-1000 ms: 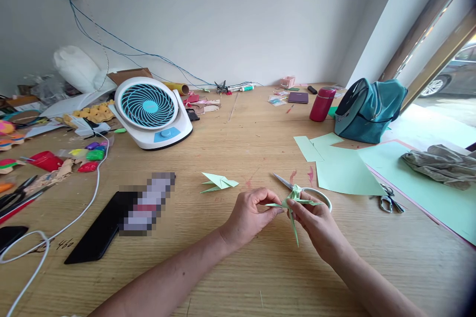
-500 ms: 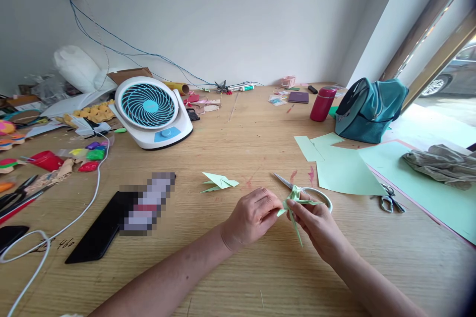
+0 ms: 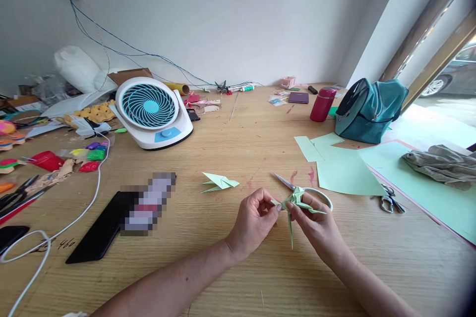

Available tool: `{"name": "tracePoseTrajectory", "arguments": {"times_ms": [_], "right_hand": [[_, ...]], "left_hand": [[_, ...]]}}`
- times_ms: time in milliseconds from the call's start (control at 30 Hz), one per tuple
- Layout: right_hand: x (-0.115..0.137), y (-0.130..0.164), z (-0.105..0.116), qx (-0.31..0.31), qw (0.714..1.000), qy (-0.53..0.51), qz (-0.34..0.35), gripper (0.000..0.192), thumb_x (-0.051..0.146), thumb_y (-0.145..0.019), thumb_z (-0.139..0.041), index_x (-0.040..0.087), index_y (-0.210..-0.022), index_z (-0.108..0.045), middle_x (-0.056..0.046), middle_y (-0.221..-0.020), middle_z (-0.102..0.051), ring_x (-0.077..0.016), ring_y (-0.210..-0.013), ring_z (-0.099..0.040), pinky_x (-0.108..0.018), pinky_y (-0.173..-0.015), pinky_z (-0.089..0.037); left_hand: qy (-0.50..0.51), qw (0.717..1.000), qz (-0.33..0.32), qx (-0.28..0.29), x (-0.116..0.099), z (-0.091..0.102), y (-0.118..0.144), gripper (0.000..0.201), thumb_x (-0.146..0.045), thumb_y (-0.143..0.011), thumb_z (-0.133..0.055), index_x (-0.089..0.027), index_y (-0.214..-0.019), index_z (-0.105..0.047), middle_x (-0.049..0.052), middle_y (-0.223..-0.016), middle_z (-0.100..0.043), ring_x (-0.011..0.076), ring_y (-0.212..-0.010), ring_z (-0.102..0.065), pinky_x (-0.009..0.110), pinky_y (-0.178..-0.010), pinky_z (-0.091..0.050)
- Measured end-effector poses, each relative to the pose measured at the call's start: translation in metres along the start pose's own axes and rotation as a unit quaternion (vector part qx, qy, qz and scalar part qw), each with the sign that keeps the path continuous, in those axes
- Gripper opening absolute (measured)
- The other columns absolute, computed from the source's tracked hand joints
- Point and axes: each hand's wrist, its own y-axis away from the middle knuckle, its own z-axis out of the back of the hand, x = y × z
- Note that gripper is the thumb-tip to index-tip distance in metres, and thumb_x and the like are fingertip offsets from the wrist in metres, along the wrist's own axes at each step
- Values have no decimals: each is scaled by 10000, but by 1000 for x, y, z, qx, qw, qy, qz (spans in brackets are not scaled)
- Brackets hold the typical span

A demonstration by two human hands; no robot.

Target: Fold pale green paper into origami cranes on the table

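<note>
Both hands pinch one light green folded paper figure [image 3: 296,196] with thin pointed strips. My left hand [image 3: 256,218] is closed on its left tip, thumb against fingers. My right hand [image 3: 316,223] grips its middle between thumb and fingers, and one narrow point hangs down between the hands. Just behind the figure lie scissors [image 3: 325,197] with white handles, their blades pointing to the upper left and partly hidden by the figure and my right hand. A second light green folded paper piece [image 3: 221,182] rests on the table, left of and beyond my left hand.
Green paper sheets [image 3: 345,171] lie to the right, beside small dark-handled scissors [image 3: 387,202]. A teal bag [image 3: 372,111] and a red flask [image 3: 323,105] stand behind them. On the left are a white fan [image 3: 174,134], a black flat case [image 3: 98,230] and a white cable [image 3: 97,185].
My left hand has turned so its thumb shows on the figure's left tip. The paper figure has tilted, and its hanging point has swung left, nearly upright.
</note>
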Motion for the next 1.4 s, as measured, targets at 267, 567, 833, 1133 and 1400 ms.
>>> {"name": "tracePoseTrajectory", "arguments": {"times_ms": [267,567,833,1133,1400], "right_hand": [[-2,1,-1,-7,998,51,25,283,425,-762,-780,196,-739,-615,5,-692,-538,-142,-641,-486,-240,-564,-427],[-4,-1,0,7,997,78,23,317,487,-827,-696,190,-778,-597,0,-683,-525,-146,-637,-477,-247,-550,-400],[-11,0,5,22,992,113,59,240,434,-898,-624,213,-831,-558,7,-731,-483,-153,-675,-438,-256,-592,-415],[1,-5,6,75,995,56,28,313,446,-814,-732,200,-742,-553,32,-679,-442,-130,-640,-384,-245,-569,-356],[-1,-5,7,75,994,79,29,344,498,-796,-732,198,-754,-569,24,-685,-477,-132,-638,-409,-243,-567,-387]], "left_hand": [[65,997,39,-16,0,-5,0,284,-350,-829,-703,-170,-788,-487,-44,-666,-520,71,-580,-495,163,-520,-460],[-48,998,49,11,1,2,-4,322,-427,-775,-766,-152,-865,-624,-4,-716,-615,85,-584,-526,179,-517,-432],[-106,993,26,42,-3,8,-10,362,-488,-776,-746,-133,-754,-679,-1,-690,-566,80,-558,-466,194,-505,-364],[-115,988,70,73,-3,9,-10,382,-495,-774,-748,-129,-790,-639,-62,-534,-436,56,-463,-313,195,-431,-202],[-115,990,45,74,0,9,-12,225,-349,-810,-694,-125,-795,-693,31,-749,-661,103,-608,-531,201,-557,-419]]}}
